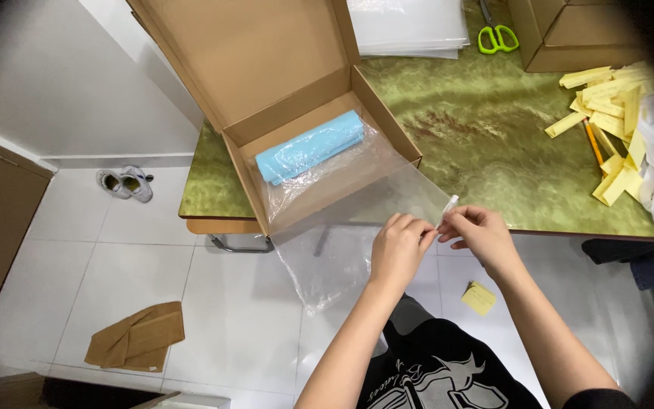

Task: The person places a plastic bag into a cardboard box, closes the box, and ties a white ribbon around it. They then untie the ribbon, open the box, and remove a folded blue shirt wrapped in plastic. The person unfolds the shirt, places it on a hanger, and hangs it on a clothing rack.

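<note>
Both hands, left hand point(399, 246) and right hand point(478, 231), pinch the adhesive strip point(448, 206) at the mouth of a clear plastic bag point(342, 197). Its blue folded item point(312, 148) already lies in the open cardboard box point(266, 68) on the green table point(486, 136); the bag mouth appears not yet sealed.

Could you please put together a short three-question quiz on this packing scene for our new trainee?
1. True or false: the light blue folded item lies inside the open cardboard box.
2. Multiple choice: what do the left hand and the right hand hold between them? A) the green scissors B) the edge of the clear plastic bag C) a yellow paper strip
3. Fill in: on the white floor, left of the green table, stands a pair of ____.

Key
1. True.
2. B; the fingers of both hands pinch the bag's edge near its corner.
3. Shoes.
</note>
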